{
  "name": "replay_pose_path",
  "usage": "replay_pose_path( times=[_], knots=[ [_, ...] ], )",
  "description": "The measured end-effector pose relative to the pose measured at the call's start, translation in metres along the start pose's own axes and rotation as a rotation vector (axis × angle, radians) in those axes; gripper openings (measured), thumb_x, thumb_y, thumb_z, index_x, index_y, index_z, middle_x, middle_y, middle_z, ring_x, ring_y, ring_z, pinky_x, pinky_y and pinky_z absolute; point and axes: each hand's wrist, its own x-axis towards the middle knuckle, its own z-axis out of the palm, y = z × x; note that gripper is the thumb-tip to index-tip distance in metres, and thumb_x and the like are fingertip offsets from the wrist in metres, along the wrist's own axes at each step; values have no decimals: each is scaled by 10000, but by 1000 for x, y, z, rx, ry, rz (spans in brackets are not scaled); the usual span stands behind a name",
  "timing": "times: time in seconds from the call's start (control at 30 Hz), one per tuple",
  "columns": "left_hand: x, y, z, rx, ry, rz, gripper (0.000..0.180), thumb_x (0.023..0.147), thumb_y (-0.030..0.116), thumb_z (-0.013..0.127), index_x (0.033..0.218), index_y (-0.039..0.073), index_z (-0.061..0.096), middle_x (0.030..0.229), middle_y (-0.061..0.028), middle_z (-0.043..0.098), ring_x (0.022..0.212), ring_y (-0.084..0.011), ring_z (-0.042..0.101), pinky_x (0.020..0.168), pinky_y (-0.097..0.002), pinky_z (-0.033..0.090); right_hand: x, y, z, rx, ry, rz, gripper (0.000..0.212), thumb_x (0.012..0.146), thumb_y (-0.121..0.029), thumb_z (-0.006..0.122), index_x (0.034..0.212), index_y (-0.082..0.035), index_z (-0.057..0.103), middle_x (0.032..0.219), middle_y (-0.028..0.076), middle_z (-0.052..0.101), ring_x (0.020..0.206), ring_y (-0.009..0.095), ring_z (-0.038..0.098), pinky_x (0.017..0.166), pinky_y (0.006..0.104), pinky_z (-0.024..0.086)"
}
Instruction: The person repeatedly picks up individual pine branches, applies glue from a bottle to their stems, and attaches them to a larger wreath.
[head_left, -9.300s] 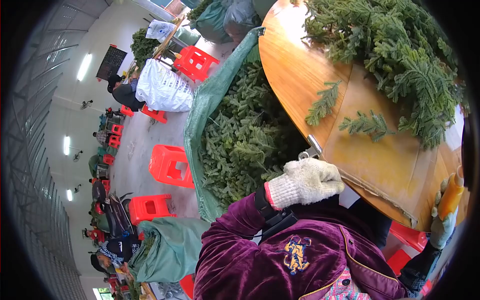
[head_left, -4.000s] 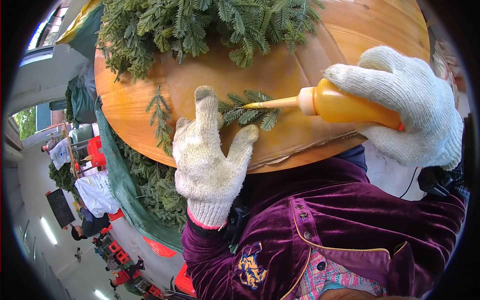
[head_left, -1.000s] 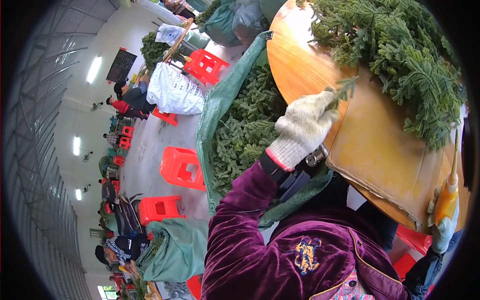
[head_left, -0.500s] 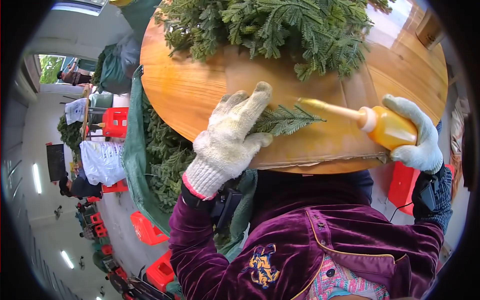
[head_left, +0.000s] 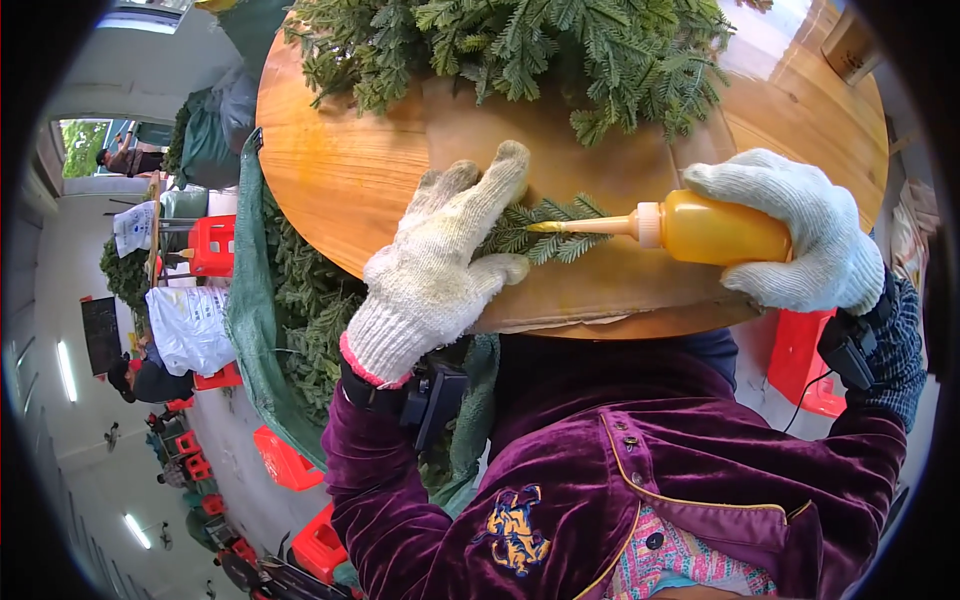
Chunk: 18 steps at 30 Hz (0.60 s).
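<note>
My left hand, in a white knitted glove, rests on the brown board at the table's near side. A small green fir sprig sticks out between its thumb and forefinger, held against the board; the stem end is hidden by the glove. My right hand, gloved too, is wrapped round a squeeze bottle of yellow-orange liquid. The bottle lies nearly level, its long pale nozzle pointing left. The yellowed nozzle tip is over the sprig, close to my left fingers; whether it touches is unclear.
A large heap of fir sprigs covers the far side of the round wooden table. At left, a green sack holds more greenery. Red stools and a white bag stand beyond; other people work farther off.
My right hand has brought the bottle leftward, so its nozzle now lies over the sprig instead of right of it. My left hand keeps its place on the sprig; the view has shifted slightly.
</note>
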Motion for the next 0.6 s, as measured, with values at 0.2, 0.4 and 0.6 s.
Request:
replay_pose_path(
  times=[0.2,0.4,0.6],
  knots=[
    [0,-6,4,-50,33,19,909,767,102,836,1575,68,420,1605,-127,469,1504,-355,394,1243,-437,320,0,1,5,2,-7,17,724,676,-129,848,1352,23,640,1152,206,694,1034,371,693,928,413,538],
    [-17,-6,3,133,296,196,934,715,166,901,1519,-20,463,1536,-217,524,1414,-391,501,1229,-470,336,-2,-1,8,30,6,66,737,650,-83,832,1356,5,642,1134,202,688,1010,377,692,912,408,538],
    [-20,-3,39,-199,469,26,686,766,96,855,1400,7,610,1116,-153,746,1002,-344,718,994,-509,529,0,-10,3,-64,-28,54,762,624,-32,813,1366,-22,642,1121,200,683,985,392,686,878,423,542]
  ],
)
